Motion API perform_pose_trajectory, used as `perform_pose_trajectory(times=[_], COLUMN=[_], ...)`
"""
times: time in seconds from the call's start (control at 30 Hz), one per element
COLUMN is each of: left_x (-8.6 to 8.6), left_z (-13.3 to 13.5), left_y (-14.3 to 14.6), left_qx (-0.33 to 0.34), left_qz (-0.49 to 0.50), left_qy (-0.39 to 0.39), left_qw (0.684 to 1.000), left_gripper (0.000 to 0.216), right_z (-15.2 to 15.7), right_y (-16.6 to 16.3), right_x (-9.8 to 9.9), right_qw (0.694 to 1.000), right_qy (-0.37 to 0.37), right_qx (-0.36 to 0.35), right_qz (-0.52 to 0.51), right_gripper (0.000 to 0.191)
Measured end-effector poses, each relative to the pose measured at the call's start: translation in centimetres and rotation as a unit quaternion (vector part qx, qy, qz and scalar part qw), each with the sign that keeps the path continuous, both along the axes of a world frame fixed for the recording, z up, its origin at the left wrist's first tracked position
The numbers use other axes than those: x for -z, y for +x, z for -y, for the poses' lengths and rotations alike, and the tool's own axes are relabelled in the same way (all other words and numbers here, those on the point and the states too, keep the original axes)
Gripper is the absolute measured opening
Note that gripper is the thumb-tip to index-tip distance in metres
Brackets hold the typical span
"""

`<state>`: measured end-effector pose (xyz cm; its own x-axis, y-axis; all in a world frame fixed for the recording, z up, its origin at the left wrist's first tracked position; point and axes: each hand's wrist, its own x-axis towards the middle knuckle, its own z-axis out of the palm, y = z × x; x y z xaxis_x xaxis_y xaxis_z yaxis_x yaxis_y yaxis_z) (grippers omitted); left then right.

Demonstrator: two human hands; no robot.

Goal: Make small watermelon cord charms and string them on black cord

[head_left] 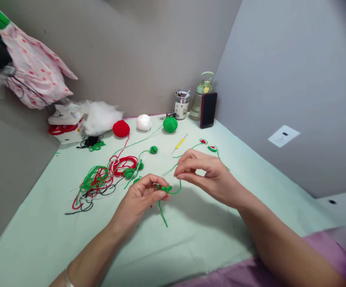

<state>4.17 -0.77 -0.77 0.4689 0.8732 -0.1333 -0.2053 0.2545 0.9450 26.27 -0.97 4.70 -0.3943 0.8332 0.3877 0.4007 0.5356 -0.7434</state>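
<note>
My left hand [143, 197] pinches a small green crocheted piece [165, 188] between thumb and fingers, above the pale green table [190, 239]. A green yarn tail [162, 213] hangs down from the piece. My right hand [205, 173] is closed in a pinch on the green yarn strand [178, 187] that loops out of the piece to the right. The two hands are a few centimetres apart in the middle of the view.
A tangle of green, red and black yarn [98, 183] lies left. Red [121, 128], white [143, 122] and green yarn balls [170, 124] sit at the back, with a yellow-handled crochet hook [179, 143], pen cup [181, 105], bottle [202, 95], phone [208, 110] and white stuffing [99, 116].
</note>
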Motion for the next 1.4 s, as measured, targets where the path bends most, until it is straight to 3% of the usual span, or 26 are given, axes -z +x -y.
perform_pose_trajectory(times=[0.13, 0.5, 0.8, 1.03, 1.23, 1.4], left_x=[-0.3, -0.2, -0.4, -0.4, -0.5, -0.5], left_z=[0.0, 0.1, 0.3, 0.1, 0.3, 0.2], left_y=[0.0, -0.1, 0.0, -0.1, 0.1, 0.1], left_qx=[0.002, 0.015, 0.016, 0.040, 0.042, 0.010], left_qz=[-0.004, -0.021, -0.017, -0.023, -0.002, -0.027], left_qy=[-0.018, -0.010, -0.014, 0.010, -0.018, -0.032], left_qw=[1.000, 1.000, 1.000, 0.999, 0.999, 0.999], left_gripper=[0.016, 0.016, 0.017, 0.016, 0.018, 0.022], right_z=[0.0, -0.1, -0.1, -0.2, -0.2, 0.3], right_y=[0.0, 0.2, 0.2, -0.4, -1.4, -2.2], right_x=[0.2, 0.4, 0.3, 1.0, 1.6, 2.0], right_qw=[0.992, 0.977, 0.974, 0.988, 0.996, 0.995], right_qy=[0.095, 0.149, 0.155, 0.088, 0.011, 0.053], right_qx=[0.002, -0.023, -0.032, -0.064, 0.012, -0.031], right_qz=[0.082, 0.150, 0.162, 0.113, 0.090, 0.081], right_gripper=[0.013, 0.018, 0.020, 0.016, 0.005, 0.019])
